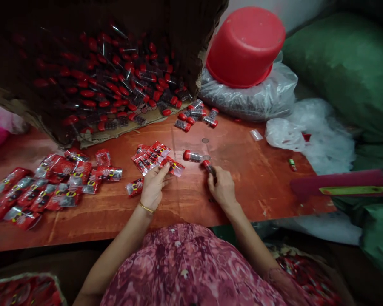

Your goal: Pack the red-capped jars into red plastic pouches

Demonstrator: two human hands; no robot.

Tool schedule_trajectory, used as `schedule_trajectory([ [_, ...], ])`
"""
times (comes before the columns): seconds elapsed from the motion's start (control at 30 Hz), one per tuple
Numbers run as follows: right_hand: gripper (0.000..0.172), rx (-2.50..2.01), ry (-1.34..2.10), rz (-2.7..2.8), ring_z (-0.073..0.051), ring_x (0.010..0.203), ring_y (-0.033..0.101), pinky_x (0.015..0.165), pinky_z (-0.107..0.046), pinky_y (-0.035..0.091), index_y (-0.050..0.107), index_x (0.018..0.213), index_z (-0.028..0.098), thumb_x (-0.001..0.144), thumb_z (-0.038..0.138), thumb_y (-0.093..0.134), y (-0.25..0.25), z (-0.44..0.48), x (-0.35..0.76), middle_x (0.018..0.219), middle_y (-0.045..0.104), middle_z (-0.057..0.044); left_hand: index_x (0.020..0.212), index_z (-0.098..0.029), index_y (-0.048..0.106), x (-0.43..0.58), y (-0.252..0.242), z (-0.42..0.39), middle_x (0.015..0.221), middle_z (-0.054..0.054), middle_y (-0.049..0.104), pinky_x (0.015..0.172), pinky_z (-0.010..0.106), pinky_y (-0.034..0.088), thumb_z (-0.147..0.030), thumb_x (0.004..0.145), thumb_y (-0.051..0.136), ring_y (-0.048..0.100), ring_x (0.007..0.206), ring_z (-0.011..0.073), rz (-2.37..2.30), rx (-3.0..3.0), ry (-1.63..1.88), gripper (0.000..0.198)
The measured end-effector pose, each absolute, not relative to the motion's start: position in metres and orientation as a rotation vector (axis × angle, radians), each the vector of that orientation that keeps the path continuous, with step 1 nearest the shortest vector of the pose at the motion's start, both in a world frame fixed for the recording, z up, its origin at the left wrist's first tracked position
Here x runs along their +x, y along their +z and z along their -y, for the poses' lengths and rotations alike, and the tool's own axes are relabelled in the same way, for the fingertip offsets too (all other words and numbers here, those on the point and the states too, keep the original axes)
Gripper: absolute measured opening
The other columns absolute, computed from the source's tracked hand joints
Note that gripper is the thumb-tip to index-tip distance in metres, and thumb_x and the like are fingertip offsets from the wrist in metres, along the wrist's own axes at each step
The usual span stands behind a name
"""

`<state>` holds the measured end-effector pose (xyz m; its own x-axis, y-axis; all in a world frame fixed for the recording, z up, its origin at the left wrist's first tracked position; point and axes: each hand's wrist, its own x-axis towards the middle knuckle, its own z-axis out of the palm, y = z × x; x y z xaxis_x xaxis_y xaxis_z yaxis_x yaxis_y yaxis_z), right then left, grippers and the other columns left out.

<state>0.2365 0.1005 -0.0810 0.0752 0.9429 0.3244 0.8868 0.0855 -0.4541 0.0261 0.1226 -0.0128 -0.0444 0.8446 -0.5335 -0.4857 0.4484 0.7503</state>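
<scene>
My left hand (153, 187), with a bangle at the wrist, pinches a small red printed plastic packet (176, 168) between thumb and fingers. More such packets (145, 158) lie in a loose pile just beyond it, and a single one (134, 187) rests by the hand's left side. My right hand (222, 187) is closed around a small clear tube with a red cap (206, 163), cap end pointing away from me; the fingers hide part of it. A similar red-capped tube with dark contents (193, 156) lies on the table between the hands, a little farther off.
An open cardboard box (115, 138) on its side spills many red-capped tubes (196, 112) onto the reddish table (185, 208). Filled red packets (60, 187) are heaped at left. An upturned red tub (245, 46) sits on a plastic bag (242, 100). A purple bar (338, 182) juts in from the right.
</scene>
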Motion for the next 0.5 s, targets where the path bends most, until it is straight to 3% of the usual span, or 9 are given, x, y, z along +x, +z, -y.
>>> schedule_trajectory([
  [0.2,0.027,-1.537,0.896,1.372,-0.011,0.044,0.048,0.044,-0.023,0.041,0.059,0.100,0.016,0.083,0.034,0.047,-0.041,-0.076,0.219,0.057,0.056,0.002,0.069,-0.015,0.063,0.028,-0.013,-0.122,0.061,-0.001,0.066,0.054,0.020,0.044,-0.047,0.045,0.080,0.060,0.055,0.0106,-1.192,0.422,1.108,0.044],
  [0.37,0.020,-1.394,1.038,1.438,-0.010,0.051,0.053,0.048,-0.022,0.042,0.063,0.090,0.017,0.077,0.027,0.052,-0.015,-0.071,0.196,0.066,0.062,-0.001,0.067,-0.014,0.065,0.030,-0.015,-0.118,0.065,-0.001,0.066,0.058,0.020,0.044,-0.045,0.049,0.079,0.057,0.059,0.0093,-1.169,0.509,1.168,0.039],
  [0.5,0.016,-1.381,1.159,1.414,-0.010,0.050,0.051,0.047,-0.021,0.041,0.063,0.082,0.017,0.075,0.027,0.052,-0.014,-0.078,0.190,0.062,0.060,0.001,0.070,-0.014,0.068,0.029,-0.020,-0.116,0.068,0.001,0.067,0.064,0.023,0.045,-0.043,0.055,0.077,0.057,0.064,0.0106,-1.165,0.600,1.227,0.034],
])
